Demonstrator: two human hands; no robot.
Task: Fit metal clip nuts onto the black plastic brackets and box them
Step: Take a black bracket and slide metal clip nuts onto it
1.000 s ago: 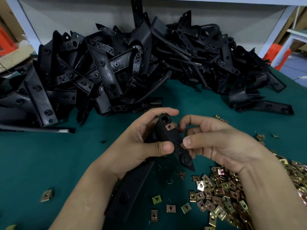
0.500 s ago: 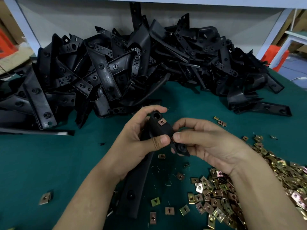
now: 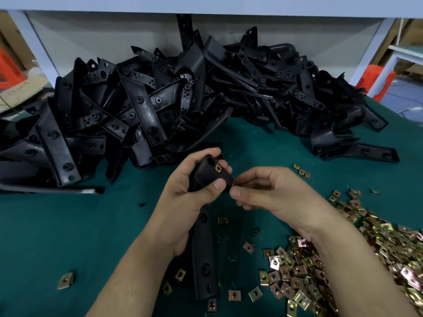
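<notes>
The left hand (image 3: 190,191) holds a black bracket (image 3: 203,225) with one clip (image 3: 218,168) on it. The right hand (image 3: 270,191) pinches another clip (image 3: 234,184) against it.

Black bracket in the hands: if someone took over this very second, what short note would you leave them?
Left hand grips the black bracket by its upper end, above the green table.
Right hand: its fingers pinch what looks like a second clip nut at the bracket's edge.
Done: one fitted clip nut sits beside the top hole.
Left: seat the second one, then go through the bracket pile using the loose clip nuts. No box is in view.
</notes>
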